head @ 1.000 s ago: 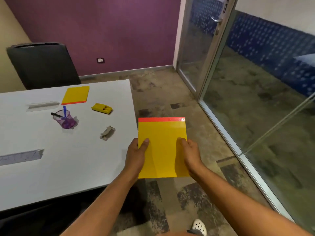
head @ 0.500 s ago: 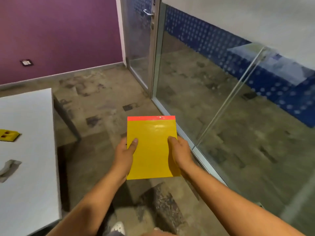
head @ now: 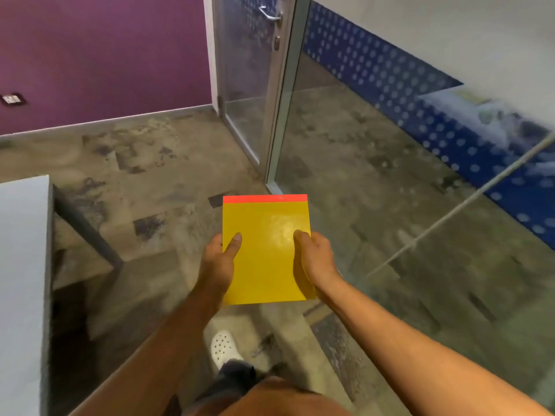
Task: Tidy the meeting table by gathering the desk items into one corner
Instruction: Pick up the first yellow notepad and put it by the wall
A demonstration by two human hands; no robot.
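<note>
A yellow notepad (head: 265, 247) with a red strip along its top edge is held flat in front of me, over the floor. My left hand (head: 217, 259) grips its left edge with the thumb on top. My right hand (head: 315, 259) grips the right edge the same way. Only a bare strip of the white meeting table (head: 22, 265) shows at the far left, apart from the pad. The other desk items are out of view.
A dark table leg (head: 87, 232) slants down beside the table's edge. A glass wall (head: 390, 190) and a glass door (head: 246, 79) with a metal handle stand ahead and to the right. My white shoe (head: 223, 348) is on the patterned floor below the pad.
The view has swung right, away from the table: the items on the table have left the frame. Both hands keep the same hold on the notepad.
</note>
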